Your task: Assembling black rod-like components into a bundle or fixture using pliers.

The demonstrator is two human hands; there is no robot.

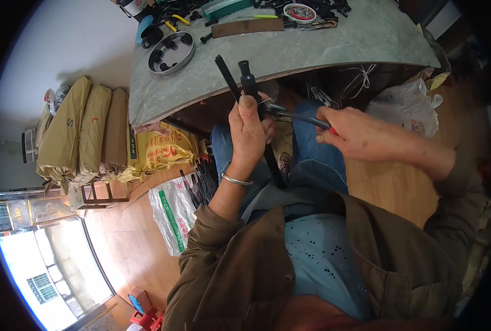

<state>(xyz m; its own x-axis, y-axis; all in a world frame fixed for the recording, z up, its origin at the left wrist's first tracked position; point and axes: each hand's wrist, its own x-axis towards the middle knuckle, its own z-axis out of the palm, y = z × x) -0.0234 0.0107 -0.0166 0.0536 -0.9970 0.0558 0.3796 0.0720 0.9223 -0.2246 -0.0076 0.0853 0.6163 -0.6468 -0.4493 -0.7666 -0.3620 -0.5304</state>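
Note:
My left hand (247, 126) is closed around a black tube (249, 83) with a flared, stepped top end. A second, thinner black rod (227, 75) leans up beside it, also within the left hand's grip. The tube runs down between my knees toward my lap. From the right, my right hand (349, 131) grips the handles of what look like pliers (298, 116), with dark handles and a bit of red at the palm. Their metal head meets the tube beside my left fingers; the exact contact spot is partly hidden by them.
Ahead stands a stone-topped table (311, 52) bearing a round metal tray (172, 53) with black parts, a brown block (248, 27) and a small bowl of tiny pieces (299, 13). Black rods (204, 185) lie on the floor at left, near stacked brown sacks (69, 129). White plastic bag (405, 107) at right.

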